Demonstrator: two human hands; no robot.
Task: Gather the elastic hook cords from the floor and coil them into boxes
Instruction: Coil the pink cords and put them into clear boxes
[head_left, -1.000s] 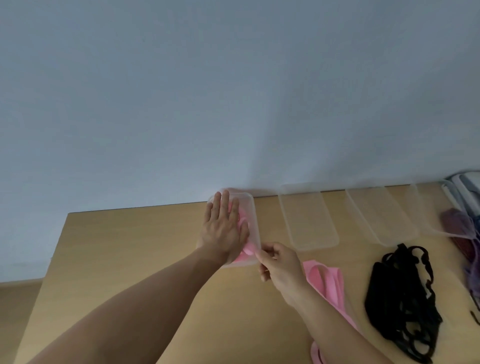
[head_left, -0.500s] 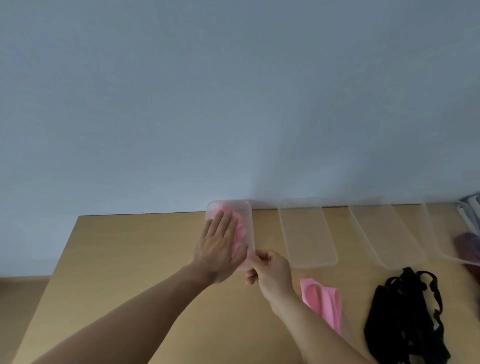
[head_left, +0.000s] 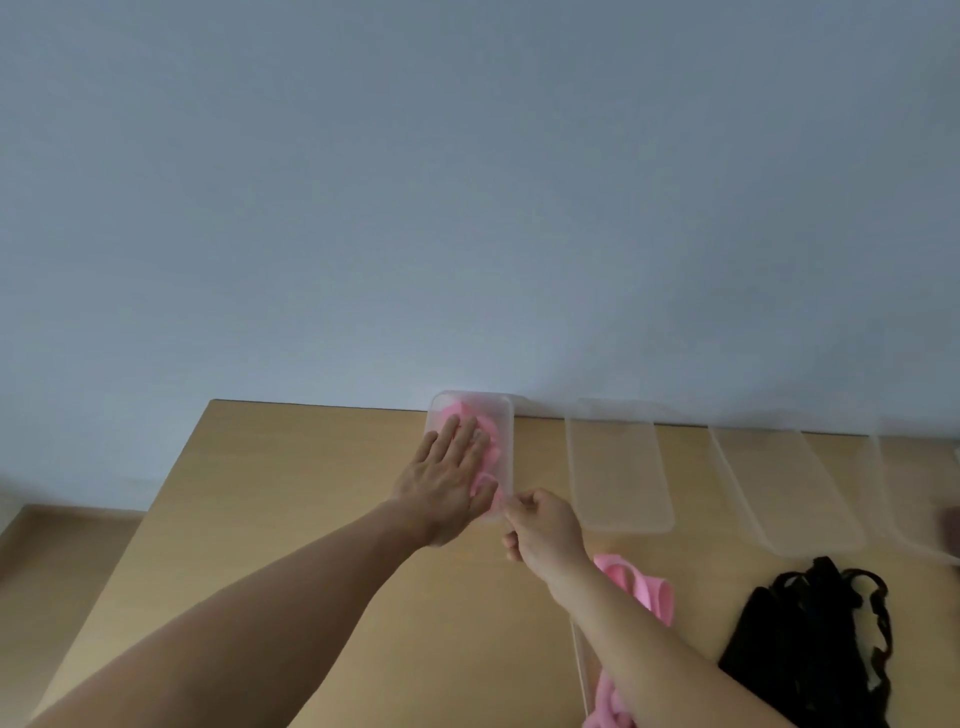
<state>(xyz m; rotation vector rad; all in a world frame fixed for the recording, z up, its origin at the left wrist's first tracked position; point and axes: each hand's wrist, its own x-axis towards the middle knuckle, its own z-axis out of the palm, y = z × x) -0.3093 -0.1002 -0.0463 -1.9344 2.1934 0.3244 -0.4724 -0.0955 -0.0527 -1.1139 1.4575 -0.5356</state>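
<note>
My flat left hand (head_left: 447, 480) stops the pink cord (head_left: 491, 441) uncoiling from the clear box (head_left: 506, 415); right hand (head_left: 545, 525) alongside pinches its tail.

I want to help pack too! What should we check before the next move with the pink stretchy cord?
1. Left hand presses the pink elastic cord flat inside the clear plastic box: ok.
2. Right hand pinches the cord at the box's near corner: ok.
3. All pink cord inside: not ok, a loose pink bundle lies beside the right forearm.
4. Neighbouring clear plastic box empty: ok.
5. Room left in the first box: cannot tell, the hand covers it.
</note>
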